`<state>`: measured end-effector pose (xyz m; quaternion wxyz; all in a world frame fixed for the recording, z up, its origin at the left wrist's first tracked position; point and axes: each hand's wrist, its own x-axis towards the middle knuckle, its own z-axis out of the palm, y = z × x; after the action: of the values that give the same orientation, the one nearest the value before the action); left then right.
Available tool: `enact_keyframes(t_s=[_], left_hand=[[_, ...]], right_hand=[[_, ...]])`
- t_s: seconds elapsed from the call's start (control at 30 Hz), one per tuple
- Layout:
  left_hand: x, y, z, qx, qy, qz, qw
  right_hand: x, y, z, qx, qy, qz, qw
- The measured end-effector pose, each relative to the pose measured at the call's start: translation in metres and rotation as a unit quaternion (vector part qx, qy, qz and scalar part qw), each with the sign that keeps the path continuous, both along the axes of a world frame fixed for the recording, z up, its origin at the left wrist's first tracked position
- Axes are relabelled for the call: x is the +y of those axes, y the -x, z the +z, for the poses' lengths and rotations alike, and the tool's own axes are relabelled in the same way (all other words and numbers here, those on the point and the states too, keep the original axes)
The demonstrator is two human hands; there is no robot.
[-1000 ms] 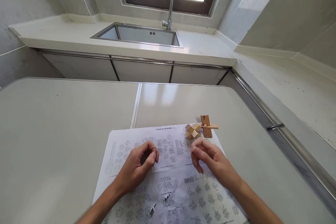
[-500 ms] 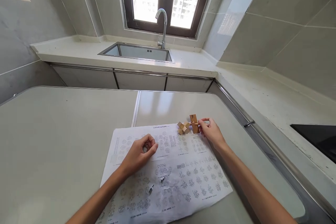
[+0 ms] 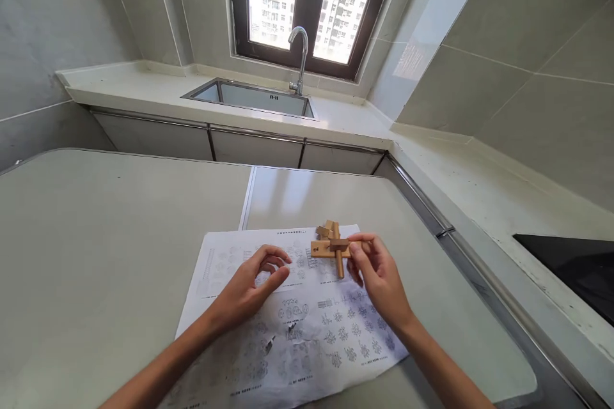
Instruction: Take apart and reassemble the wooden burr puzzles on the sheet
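My right hand [image 3: 377,271] pinches a wooden puzzle [image 3: 323,249] by its right end, above the printed sheet. It has a flat light-brown strip with a dark mark near its left end, a round dowel standing across it, and a darker small block. Just behind lies a second wooden puzzle, an interlocking block burr [image 3: 324,230], partly hidden by the held one. My left hand [image 3: 254,281] hovers over or rests on the sheet's left half, fingers curved and apart from the thumb, holding nothing. The paper sheet [image 3: 288,386] carries rows of line diagrams and has small torn spots.
The sheet lies on a pale glossy table [image 3: 119,255] with a white seam [image 3: 248,198]. Beyond the table are a counter with a sink [image 3: 249,99] and a faucet [image 3: 302,57]. Another counter [image 3: 460,172] runs along the right, with a black panel [image 3: 570,271] on it.
My right hand has lifted the wooden puzzle nearer and turned its strip from upright to sideways. My left hand's fingers have opened out. The view has shifted slightly.
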<state>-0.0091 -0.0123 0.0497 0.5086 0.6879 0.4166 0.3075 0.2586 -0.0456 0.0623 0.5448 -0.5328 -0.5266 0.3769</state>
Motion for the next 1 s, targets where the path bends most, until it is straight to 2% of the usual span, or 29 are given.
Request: enact_keyframes(t_s=[0.07, 0.17, 0.27, 0.4, 0.57, 0.8, 0.9, 1.0], left_hand=[[-0.003, 0.001, -0.002, -0.062, 0.053, -0.032, 0.996], [-0.007, 0.006, -0.006, -0.118, 0.107, -0.061, 0.985], [-0.009, 0.012, -0.008, -0.134, 0.124, -0.034, 0.983], [-0.008, 0.014, -0.005, -0.154, 0.14, -0.006, 0.978], [-0.006, 0.011, -0.007, -0.168, 0.108, 0.01, 0.98], [-0.009, 0.013, -0.02, -0.15, 0.072, 0.022, 0.986], [-0.01, 0.014, -0.024, -0.11, 0.035, 0.034, 0.993], [-0.012, 0.014, -0.025, -0.073, -0.038, 0.054, 0.995]], right_hand=[[-0.005, 0.024, -0.004, 0.019, 0.009, 0.063, 0.998], [-0.009, 0.053, -0.015, -0.008, -0.001, 0.106, 0.994], [-0.009, 0.071, -0.026, -0.032, -0.047, 0.136, 0.989], [-0.006, 0.078, -0.035, -0.056, -0.063, 0.126, 0.988], [0.004, 0.077, -0.041, -0.085, -0.06, 0.122, 0.987], [0.009, 0.074, -0.052, -0.096, -0.067, 0.108, 0.987], [0.01, 0.074, -0.054, -0.048, -0.013, 0.114, 0.992], [0.012, 0.074, -0.051, 0.071, 0.075, 0.148, 0.984]])
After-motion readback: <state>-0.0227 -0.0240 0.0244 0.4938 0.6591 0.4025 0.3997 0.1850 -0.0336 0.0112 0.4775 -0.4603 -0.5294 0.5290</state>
